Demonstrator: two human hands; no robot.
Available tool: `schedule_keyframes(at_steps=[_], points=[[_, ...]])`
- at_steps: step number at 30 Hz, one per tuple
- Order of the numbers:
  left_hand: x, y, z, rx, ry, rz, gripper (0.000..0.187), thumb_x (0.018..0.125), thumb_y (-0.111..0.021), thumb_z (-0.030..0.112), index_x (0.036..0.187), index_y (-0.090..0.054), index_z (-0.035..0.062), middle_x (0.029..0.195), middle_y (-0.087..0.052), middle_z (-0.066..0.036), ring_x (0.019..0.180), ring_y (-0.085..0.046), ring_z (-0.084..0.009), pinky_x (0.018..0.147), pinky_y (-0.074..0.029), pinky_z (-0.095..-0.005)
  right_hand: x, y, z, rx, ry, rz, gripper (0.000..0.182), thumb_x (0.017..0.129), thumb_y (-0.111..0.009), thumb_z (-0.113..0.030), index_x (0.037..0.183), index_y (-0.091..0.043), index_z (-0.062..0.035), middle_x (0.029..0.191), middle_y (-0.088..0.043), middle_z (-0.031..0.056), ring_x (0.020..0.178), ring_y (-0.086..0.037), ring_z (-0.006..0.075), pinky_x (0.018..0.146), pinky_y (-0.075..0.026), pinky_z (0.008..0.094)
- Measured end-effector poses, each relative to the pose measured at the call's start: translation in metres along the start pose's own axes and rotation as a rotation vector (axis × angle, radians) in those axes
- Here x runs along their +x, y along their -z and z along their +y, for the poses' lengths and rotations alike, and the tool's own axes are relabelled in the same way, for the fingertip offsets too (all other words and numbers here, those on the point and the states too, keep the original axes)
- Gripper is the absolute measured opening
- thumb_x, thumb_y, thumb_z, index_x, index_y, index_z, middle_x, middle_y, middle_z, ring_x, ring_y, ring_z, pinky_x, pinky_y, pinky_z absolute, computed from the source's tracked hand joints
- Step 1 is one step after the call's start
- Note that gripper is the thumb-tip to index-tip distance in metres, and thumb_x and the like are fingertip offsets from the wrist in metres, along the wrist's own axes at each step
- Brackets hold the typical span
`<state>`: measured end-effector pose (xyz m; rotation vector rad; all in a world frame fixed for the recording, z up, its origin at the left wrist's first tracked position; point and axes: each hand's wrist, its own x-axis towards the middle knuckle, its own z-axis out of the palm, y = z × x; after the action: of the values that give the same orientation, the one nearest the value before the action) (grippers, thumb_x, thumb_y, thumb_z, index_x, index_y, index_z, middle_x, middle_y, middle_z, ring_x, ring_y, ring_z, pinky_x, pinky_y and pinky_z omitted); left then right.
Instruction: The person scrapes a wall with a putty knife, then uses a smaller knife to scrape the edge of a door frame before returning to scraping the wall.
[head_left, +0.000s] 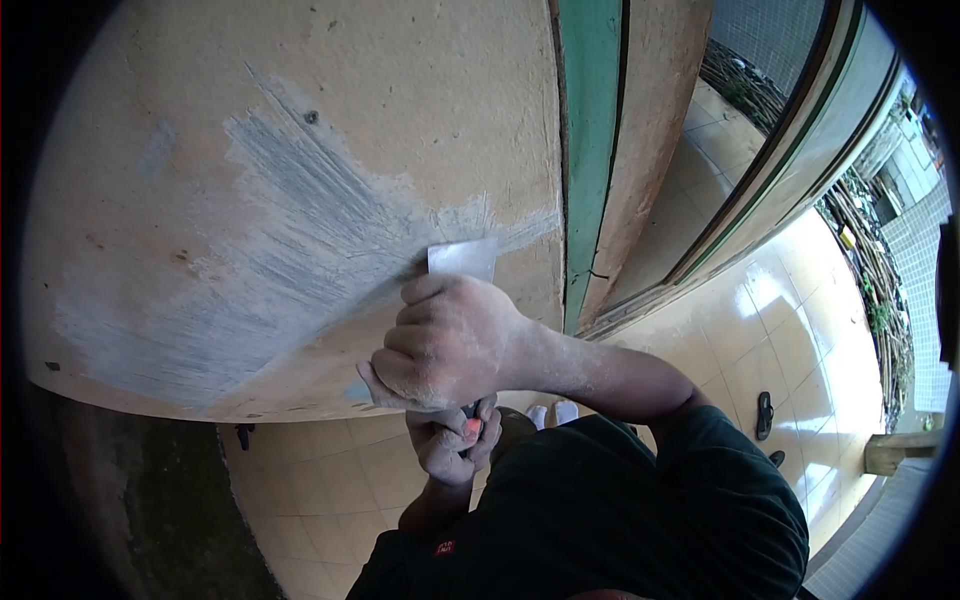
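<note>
My right hand (450,335), dusty and curled into a fist, grips a scraper. The scraper's flat metal blade (463,258) sticks out above the knuckles, against or very close to the wall (480,110). Just below, my left hand (447,447) is closed on a black and orange-red handle (472,427). Whether that handle belongs to the same scraper is hidden behind my right fist. Around and left of the blade, a scraped grey-white patch (300,230) with streaks spreads over the beige surface.
A green strip (592,130) and a wooden frame (660,120) border the wall on the right. Glossy tiles (740,340) cover the floor. Dark sandals (765,415) lie on the right. Stacked sticks (870,270) line the tiles' outer edge.
</note>
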<state>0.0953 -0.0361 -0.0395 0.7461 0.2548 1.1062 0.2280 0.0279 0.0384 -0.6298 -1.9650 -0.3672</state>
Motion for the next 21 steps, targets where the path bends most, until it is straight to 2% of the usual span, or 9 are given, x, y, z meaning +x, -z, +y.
schedule_keyframes(at_steps=[2, 4, 10, 12, 14, 16, 18, 20, 21], points=[[0.002, 0.010, -0.008, -0.052, -0.023, -0.061, 0.009, 0.069, -0.047, -0.006, 0.069, -0.046, 0.0024, 0.076, -0.047, -0.027, 0.035, -0.029, -0.0085, 0.030, -0.026, -0.0186, -0.003, -0.003, 0.006, 0.017, 0.006, 0.005, 0.044, 0.081, -0.063, -0.022, 0.047, -0.037, -0.0121, 0.041, -0.038, -0.0027, 0.038, -0.042, 0.0140, 0.045, -0.038, 0.0277], [0.009, 0.005, -0.006, 0.011, -0.043, -0.193, 0.008, 0.079, -0.045, 0.000, 0.073, -0.044, 0.0052, 0.087, -0.046, -0.022, 0.036, -0.032, -0.0072, 0.028, -0.023, -0.0191, 0.005, 0.004, 0.012, -0.038, 0.062, -0.032, 0.044, 0.081, -0.063, -0.022, 0.047, -0.037, -0.0122, 0.041, -0.038, -0.0029, 0.038, -0.043, 0.0136, 0.045, -0.038, 0.0274], [0.005, 0.005, -0.001, 0.034, -0.015, -0.185, 0.005, 0.076, -0.043, 0.000, 0.074, -0.044, 0.0043, 0.086, -0.046, -0.023, 0.037, -0.032, -0.0089, 0.029, -0.026, -0.0184, 0.001, 0.006, 0.001, 0.003, 0.027, 0.023, 0.041, 0.081, -0.062, -0.019, 0.048, -0.038, -0.0118, 0.042, -0.038, -0.0029, 0.040, -0.044, 0.0128, 0.046, -0.038, 0.0269], [0.008, 0.002, -0.007, 0.095, -0.148, -0.225, 0.003, 0.074, -0.043, -0.001, 0.072, -0.044, 0.0017, 0.083, -0.047, -0.024, 0.038, -0.031, -0.0096, 0.030, -0.025, -0.0178, 0.001, 0.007, 0.006, 0.059, 0.030, 0.049, 0.039, 0.080, -0.062, -0.018, 0.049, -0.039, -0.0116, 0.043, -0.038, -0.0029, 0.040, -0.043, 0.0128, 0.046, -0.038, 0.0268], [0.021, 0.001, -0.008, 0.118, -0.168, -0.185, 0.004, 0.073, -0.043, -0.002, 0.070, -0.044, 0.0005, 0.081, -0.047, -0.026, 0.039, -0.031, -0.0099, 0.030, -0.025, -0.0173, 0.005, 0.011, 0.014, -0.079, 0.087, -0.059, 0.036, 0.081, -0.058, -0.022, 0.049, -0.046, -0.0127, 0.043, -0.047, -0.0017, 0.044, -0.052, 0.0149, 0.053, -0.044, 0.0281], [0.031, 0.003, -0.006, 0.117, -0.182, -0.186, 0.006, 0.073, -0.044, -0.003, 0.069, -0.044, 0.0009, 0.081, -0.047, -0.026, 0.039, -0.031, -0.0098, 0.030, -0.025, -0.0173, 0.007, 0.009, 0.016, -0.115, 0.082, -0.029, 0.036, 0.080, -0.059, -0.022, 0.048, -0.044, -0.0130, 0.042, -0.045, -0.0017, 0.043, -0.050, 0.0150, 0.053, -0.044, 0.0277], [0.017, 0.006, -0.004, 0.119, -0.147, -0.150, 0.006, 0.073, -0.043, -0.003, 0.069, -0.044, 0.0010, 0.081, -0.047, -0.025, 0.039, -0.030, -0.0097, 0.030, -0.025, -0.0178, 0.007, 0.008, 0.015, -0.004, 0.069, 0.167, 0.037, 0.078, -0.062, -0.015, 0.050, -0.037, -0.0122, 0.044, -0.036, -0.0021, 0.039, -0.041, 0.0131, 0.043, -0.034, 0.0273], [0.003, 0.006, -0.002, 0.136, -0.104, -0.113, 0.006, 0.074, -0.042, -0.003, 0.069, -0.044, 0.0012, 0.081, -0.047, -0.025, 0.039, -0.030, -0.0093, 0.030, -0.025, -0.0188, 0.001, 0.006, 0.006, 0.023, 0.063, 0.183, 0.038, 0.077, -0.061, -0.014, 0.050, -0.035, -0.0126, 0.044, -0.035, -0.0019, 0.038, -0.039, 0.0135, 0.043, -0.033, 0.0273], [-0.001, -0.002, -0.013, 0.119, -0.230, 0.028, 0.006, 0.075, -0.043, -0.001, 0.070, -0.044, 0.0015, 0.081, -0.047, -0.025, 0.039, -0.030, -0.0093, 0.030, -0.026, -0.0187, 0.000, 0.005, 0.004, 0.066, 0.071, 0.165, 0.038, 0.076, -0.061, -0.014, 0.049, -0.035, -0.0126, 0.044, -0.034, -0.0020, 0.038, -0.039, 0.0138, 0.043, -0.033, 0.0275]])
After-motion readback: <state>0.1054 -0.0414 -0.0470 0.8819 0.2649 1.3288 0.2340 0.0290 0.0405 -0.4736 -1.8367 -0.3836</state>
